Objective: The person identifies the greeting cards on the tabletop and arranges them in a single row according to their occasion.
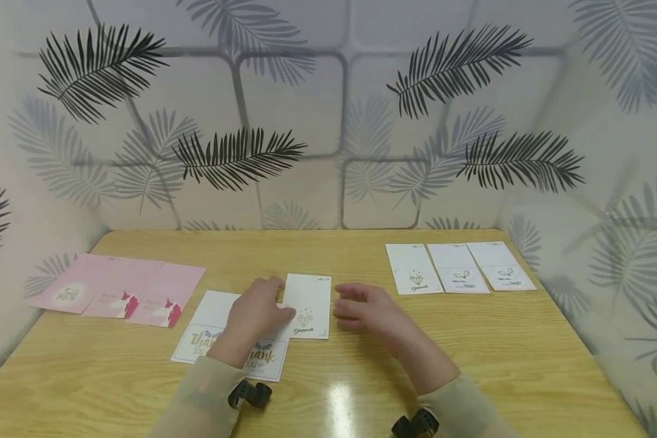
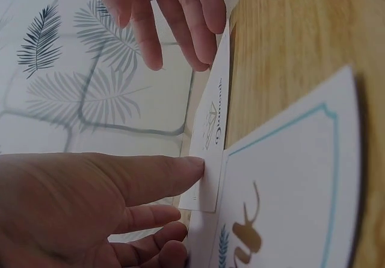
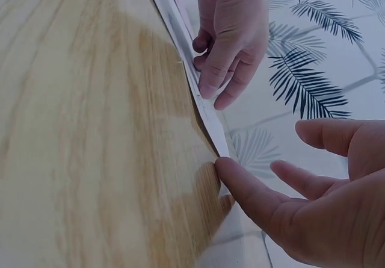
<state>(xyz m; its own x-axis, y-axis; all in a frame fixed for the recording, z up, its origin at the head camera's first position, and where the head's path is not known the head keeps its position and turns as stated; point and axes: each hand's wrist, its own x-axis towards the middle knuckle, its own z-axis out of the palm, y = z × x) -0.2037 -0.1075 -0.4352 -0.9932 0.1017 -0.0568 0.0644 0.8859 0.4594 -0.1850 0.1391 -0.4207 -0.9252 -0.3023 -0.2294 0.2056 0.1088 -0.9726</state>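
A white card with a gold diamond print [image 1: 305,319] lies flat in the middle of the table, between both hands. My left hand [image 1: 256,309] is over two white "Thank You" cards [image 1: 271,359], hiding part of them. Its thumb [image 2: 180,174] lies straight, the tip at the diamond card's left edge. My right hand [image 1: 369,310] is just off that card's right edge, palm turned inward and fingers loosely extended. In the right wrist view, one fingertip [image 3: 225,167] is right at the card's edge. Neither hand grips anything.
Pink cards [image 1: 112,286] overlap in a row at the table's left. At the back right are another diamond card [image 1: 413,267] and two white cards with "heart" lettering [image 1: 460,267]. A leaf-patterned backdrop [image 1: 290,121] stands behind the wooden table [image 1: 361,389].
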